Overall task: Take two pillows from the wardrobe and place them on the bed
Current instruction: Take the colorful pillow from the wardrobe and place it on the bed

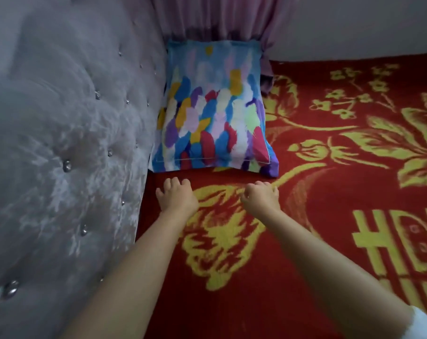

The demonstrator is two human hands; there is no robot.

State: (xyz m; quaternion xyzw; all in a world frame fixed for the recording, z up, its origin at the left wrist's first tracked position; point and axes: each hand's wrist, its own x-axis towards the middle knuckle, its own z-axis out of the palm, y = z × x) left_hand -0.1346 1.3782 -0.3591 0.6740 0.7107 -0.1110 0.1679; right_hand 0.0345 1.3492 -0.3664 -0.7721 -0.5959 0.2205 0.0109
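A pillow (211, 111) with blue, purple, yellow and magenta brush-stroke patches lies flat on the bed (342, 182), which has a red cover with yellow floral patterns. The pillow sits against the grey headboard at the far end. My left hand (177, 195) hovers just short of the pillow's near edge, fingers curled down, holding nothing. My right hand (261, 196) is level with it, a little to the right, also empty with fingers loosely bent. Both hands are apart from the pillow. Only one pillow is in view.
A grey tufted headboard (60, 155) with shiny studs runs along the left. A pink curtain (219, 18) hangs behind the pillow, and a pale wall (366, 23) borders the bed's far side. The red cover stretches to the right and toward me.
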